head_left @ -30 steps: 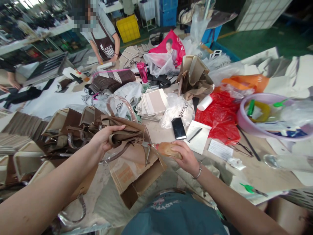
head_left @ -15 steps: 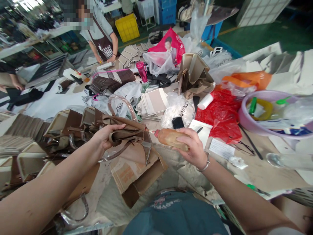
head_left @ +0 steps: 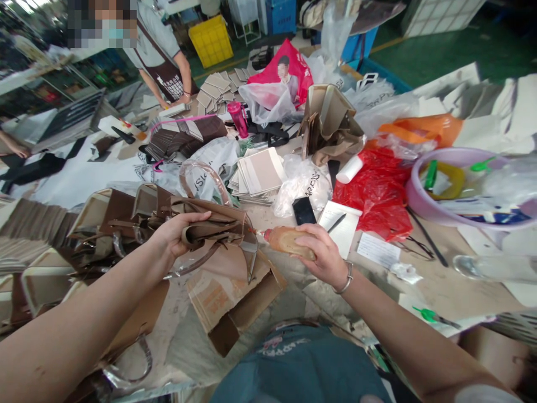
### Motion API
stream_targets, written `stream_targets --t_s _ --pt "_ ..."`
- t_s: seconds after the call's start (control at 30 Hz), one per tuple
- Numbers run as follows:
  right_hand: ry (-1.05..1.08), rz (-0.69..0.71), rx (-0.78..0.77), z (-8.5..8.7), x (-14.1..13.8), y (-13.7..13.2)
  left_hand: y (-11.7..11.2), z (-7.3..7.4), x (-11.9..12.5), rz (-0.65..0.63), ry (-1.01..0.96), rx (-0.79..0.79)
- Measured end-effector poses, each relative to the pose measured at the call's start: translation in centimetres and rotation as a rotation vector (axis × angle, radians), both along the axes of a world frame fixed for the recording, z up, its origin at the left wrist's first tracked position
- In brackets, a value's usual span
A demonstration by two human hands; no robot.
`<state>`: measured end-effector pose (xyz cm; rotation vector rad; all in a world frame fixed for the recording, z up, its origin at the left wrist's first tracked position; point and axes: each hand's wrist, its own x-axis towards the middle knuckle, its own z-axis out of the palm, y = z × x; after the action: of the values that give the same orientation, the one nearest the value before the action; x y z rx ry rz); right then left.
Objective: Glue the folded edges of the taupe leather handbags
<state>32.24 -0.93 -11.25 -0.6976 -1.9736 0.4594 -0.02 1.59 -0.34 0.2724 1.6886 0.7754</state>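
Observation:
My left hand is closed around the folded lining of a brown handbag, thumb on top. The bag lies tilted on a cardboard box, its plastic-wrapped handles sticking out above and below. In my right hand is an amber glue bottle with a red collar, held sideways. Its narrow tip points left and meets or nearly meets the bag's open edge; exact contact is too small to tell.
More brown bags crowd the left side. Beyond lie stacked beige panels, a phone, a notepad with pen and a red plastic bag. A purple basin stands at right. A co-worker stands across the table.
The glue bottle and my right hand have shifted slightly left, with the tip still at the bag's edge. My left hand keeps its hold. The whole view has shifted a little.

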Motion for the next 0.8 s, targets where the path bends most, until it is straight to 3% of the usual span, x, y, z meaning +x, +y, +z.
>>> stream_targets --t_s 0.27,0.47,0.8 --pt "0.009 -0.016 0.118 1.7 -0.1 0.8 0.0 -1.1 0.0 -0.013 -0.038 -0.05" --pt "0.019 -0.032 0.073 1.6 0.3 0.3 -0.4 -0.7 0.6 -0.008 -0.042 -0.068" --pt "0.027 0.003 -0.072 -0.6 0.2 -0.8 -0.1 -1.1 0.3 -0.041 -0.044 -0.06"
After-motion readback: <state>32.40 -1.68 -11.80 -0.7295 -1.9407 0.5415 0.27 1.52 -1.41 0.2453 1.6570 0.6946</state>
